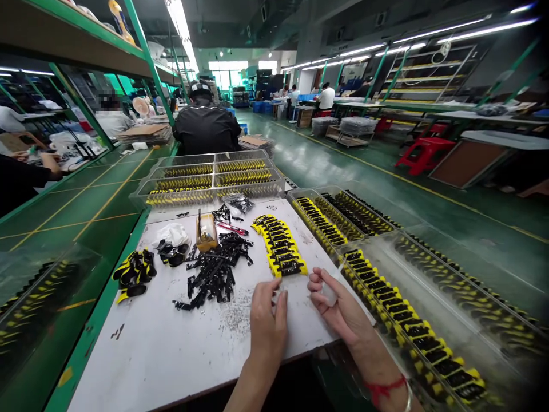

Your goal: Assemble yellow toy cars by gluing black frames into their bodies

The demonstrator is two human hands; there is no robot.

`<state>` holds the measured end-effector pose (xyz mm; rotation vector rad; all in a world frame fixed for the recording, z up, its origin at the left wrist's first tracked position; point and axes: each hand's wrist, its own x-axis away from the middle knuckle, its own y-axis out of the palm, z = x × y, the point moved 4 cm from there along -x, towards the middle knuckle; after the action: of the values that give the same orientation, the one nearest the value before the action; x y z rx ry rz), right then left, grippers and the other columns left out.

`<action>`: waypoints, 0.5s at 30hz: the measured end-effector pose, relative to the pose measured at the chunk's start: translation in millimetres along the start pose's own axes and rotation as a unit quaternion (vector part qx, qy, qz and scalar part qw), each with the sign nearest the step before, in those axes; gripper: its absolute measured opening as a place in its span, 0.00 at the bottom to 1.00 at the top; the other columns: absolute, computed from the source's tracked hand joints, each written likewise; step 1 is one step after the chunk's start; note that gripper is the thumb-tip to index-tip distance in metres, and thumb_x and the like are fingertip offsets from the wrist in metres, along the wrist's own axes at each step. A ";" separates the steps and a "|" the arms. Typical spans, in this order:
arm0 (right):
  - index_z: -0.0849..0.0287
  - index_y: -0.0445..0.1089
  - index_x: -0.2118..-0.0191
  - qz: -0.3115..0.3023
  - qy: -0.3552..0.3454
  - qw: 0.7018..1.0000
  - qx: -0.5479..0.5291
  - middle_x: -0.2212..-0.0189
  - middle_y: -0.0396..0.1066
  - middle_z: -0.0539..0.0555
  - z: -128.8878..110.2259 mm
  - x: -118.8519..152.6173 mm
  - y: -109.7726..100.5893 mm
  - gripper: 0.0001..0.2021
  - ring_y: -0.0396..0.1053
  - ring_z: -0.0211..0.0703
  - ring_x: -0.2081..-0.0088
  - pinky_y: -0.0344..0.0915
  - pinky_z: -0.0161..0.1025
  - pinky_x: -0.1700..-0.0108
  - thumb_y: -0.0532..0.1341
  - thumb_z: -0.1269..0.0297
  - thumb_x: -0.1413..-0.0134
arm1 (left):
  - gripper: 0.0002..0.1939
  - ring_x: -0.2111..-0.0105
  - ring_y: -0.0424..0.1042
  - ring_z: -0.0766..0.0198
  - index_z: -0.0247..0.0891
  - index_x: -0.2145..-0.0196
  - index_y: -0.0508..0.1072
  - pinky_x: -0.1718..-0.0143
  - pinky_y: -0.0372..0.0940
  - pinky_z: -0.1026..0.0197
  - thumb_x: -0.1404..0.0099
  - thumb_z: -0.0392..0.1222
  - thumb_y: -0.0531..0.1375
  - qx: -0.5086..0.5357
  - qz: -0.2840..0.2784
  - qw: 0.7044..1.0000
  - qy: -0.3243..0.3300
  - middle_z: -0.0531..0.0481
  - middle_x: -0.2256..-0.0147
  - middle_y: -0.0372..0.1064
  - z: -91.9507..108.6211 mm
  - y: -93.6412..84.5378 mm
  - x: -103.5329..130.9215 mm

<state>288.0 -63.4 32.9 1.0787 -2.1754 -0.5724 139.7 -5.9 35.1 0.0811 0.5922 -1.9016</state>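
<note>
Low in the frame, our left hand (266,320) lies flat on the white table (171,355), fingers together – holding nothing. Our right hand (338,309) curls loosely around something small and pale, below the yellow-black parts (281,249)

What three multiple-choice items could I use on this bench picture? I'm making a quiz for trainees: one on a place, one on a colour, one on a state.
1. Where is the loose heap of black parts?
A. on the white table
B. on the floor
C. in a tray

2. What colour is the band on the right wrist?
A. blue
B. red
C. white

3. How is the left hand?
A. raised high
B. inside a tray
C. resting low on the table

Key: 1 A, it lies on the tabletop; 2 B, the cord shows red; 3 C, it sits beside the right hand.
</note>
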 end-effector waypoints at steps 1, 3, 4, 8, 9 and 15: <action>0.62 0.69 0.64 -0.011 0.032 0.997 -0.063 0.72 0.65 0.48 6.5 5.1 7.2 0.13 0.63 0.28 0.74 0.60 0.21 0.80 0.69 0.67 0.58 | 0.13 0.58 0.69 0.58 0.40 0.51 0.68 0.60 0.67 0.56 0.34 0.37 0.53 0.013 -0.025 1.000 0.012 0.44 0.58 0.69 6.2 -0.6 6.8; 0.62 0.69 0.65 -0.015 0.053 0.992 -0.110 0.73 0.65 0.47 19.2 13.4 19.0 0.11 0.62 0.26 0.75 0.60 0.20 0.81 0.68 0.69 0.57 | 0.15 0.56 0.69 0.57 0.42 0.49 0.68 0.59 0.68 0.56 0.34 0.39 0.55 0.030 -0.053 0.998 0.030 0.44 0.56 0.70 14.8 -1.8 19.1; 0.62 0.70 0.65 -0.011 0.051 0.992 -0.113 0.73 0.65 0.47 25.8 16.8 23.3 0.11 0.61 0.26 0.76 0.61 0.20 0.80 0.68 0.69 0.56 | 0.15 0.56 0.69 0.57 0.43 0.49 0.68 0.59 0.68 0.56 0.34 0.39 0.56 0.031 -0.053 0.998 0.034 0.45 0.56 0.71 16.6 -3.1 24.0; 0.59 0.69 0.64 0.003 0.028 0.997 -0.068 0.72 0.65 0.46 50.5 28.7 34.9 0.12 0.63 0.28 0.75 0.67 0.24 0.74 0.69 0.67 0.57 | 0.11 0.62 0.72 0.58 0.44 0.54 0.71 0.61 0.67 0.55 0.33 0.38 0.53 -0.039 -0.028 0.998 0.051 0.47 0.62 0.75 13.1 -15.4 36.8; 0.59 0.69 0.64 0.001 0.023 0.999 -0.047 0.72 0.65 0.46 55.2 31.5 37.7 0.13 0.64 0.29 0.74 0.67 0.25 0.72 0.70 0.67 0.58 | 0.10 0.64 0.72 0.58 0.43 0.57 0.71 0.63 0.67 0.55 0.32 0.38 0.52 -0.077 -0.028 0.995 0.059 0.47 0.64 0.75 11.8 -19.9 39.9; 0.58 0.66 0.64 -0.017 -0.036 0.986 0.162 0.76 0.66 0.46 71.1 38.7 50.7 0.17 0.64 0.34 0.75 0.66 0.31 0.71 0.69 0.58 0.58 | 0.09 0.72 0.70 0.58 0.42 0.71 0.68 0.71 0.61 0.57 0.33 0.36 0.51 -0.238 -0.016 0.970 0.048 0.47 0.74 0.71 0.3 -62.0 58.8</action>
<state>192.8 -59.0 27.8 1.2817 -2.3726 -0.2784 60.8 -38.5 38.7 -0.1488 1.1055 -1.7450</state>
